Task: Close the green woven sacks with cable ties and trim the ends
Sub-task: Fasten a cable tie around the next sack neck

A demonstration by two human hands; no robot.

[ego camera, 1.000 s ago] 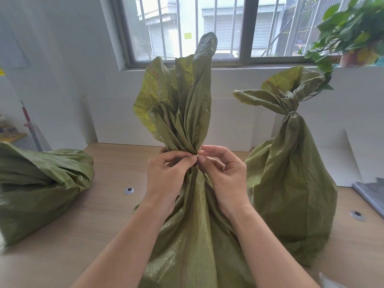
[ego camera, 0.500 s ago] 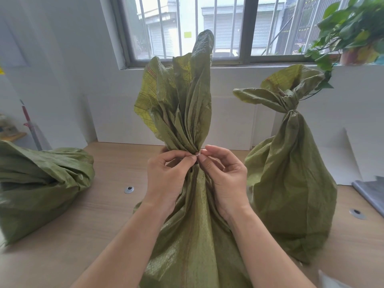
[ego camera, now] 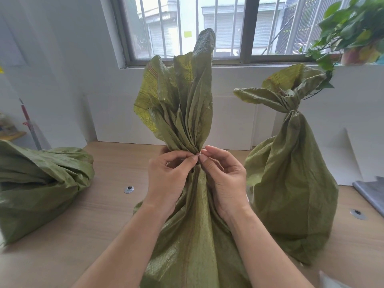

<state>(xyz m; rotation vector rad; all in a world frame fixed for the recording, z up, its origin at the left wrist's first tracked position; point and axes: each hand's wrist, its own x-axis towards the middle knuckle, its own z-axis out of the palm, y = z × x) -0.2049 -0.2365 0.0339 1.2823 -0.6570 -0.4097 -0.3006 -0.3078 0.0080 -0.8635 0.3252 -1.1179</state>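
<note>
Now your left hand (ego camera: 168, 175): you pinch the bunched neck of the middle sack (ego camera: 193, 235).
Your right hand (ego camera: 226, 179): you pinch the same neck too.
Middle sack: upright on your tabletop (ego camera: 99, 215).

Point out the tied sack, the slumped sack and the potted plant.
tied sack (ego camera: 291, 183), head view, on its body.
slumped sack (ego camera: 41, 183), head view, on its side.
potted plant (ego camera: 349, 28), head view, on its leaves.

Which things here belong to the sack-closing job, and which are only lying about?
Job:
middle sack
left hand
right hand
tied sack
slumped sack

Lying about:
potted plant
desk grommet
red-handled pole
</note>
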